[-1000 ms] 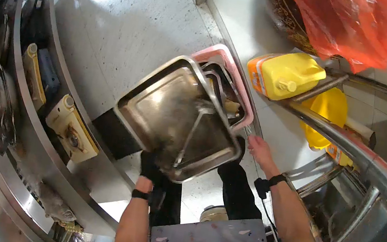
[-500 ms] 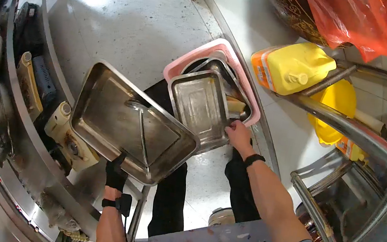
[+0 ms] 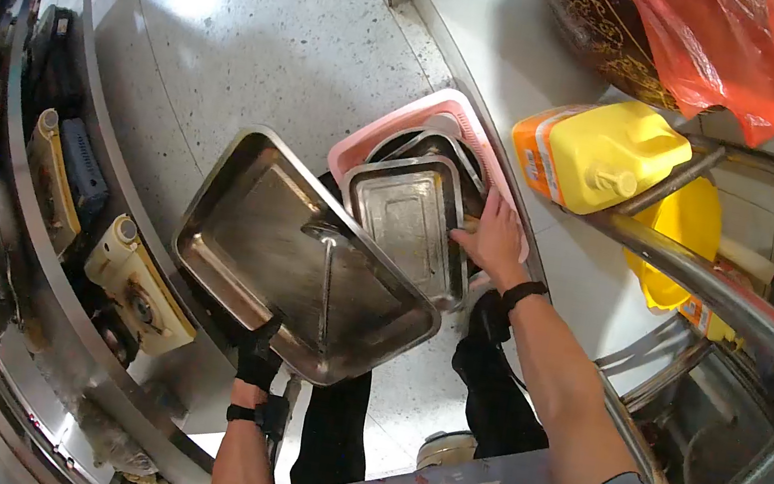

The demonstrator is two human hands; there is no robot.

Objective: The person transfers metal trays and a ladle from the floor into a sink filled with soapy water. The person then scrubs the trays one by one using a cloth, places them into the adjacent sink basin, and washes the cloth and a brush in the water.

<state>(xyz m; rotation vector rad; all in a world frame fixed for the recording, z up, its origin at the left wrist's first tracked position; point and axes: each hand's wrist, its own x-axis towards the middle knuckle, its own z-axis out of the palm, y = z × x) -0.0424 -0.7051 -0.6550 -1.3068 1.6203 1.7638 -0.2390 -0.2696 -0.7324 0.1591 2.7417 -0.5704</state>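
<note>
The left hand (image 3: 259, 356), in a black glove, is clamped on the near edge of a large metal tray (image 3: 243, 224), which hangs aslant in front of the person's legs. A long-handled utensil (image 3: 325, 298) lies inside that tray. Just to the right is a pink basket (image 3: 379, 131), with a smaller metal tray (image 3: 401, 206) resting in it; the large tray's far corner covers part of the smaller one. The right hand (image 3: 500, 247) is bare and loose, fingers spread over the basket's right side, thumb near the smaller tray's rim. I can't make out whether that thumb touches it. Beyond the basket, a yellow jug (image 3: 612, 161) sits on its side near a red bag (image 3: 729, 63). On my left, a yellowish portable stove (image 3: 142, 289) rests on a metal shelf (image 3: 65, 323).
</note>
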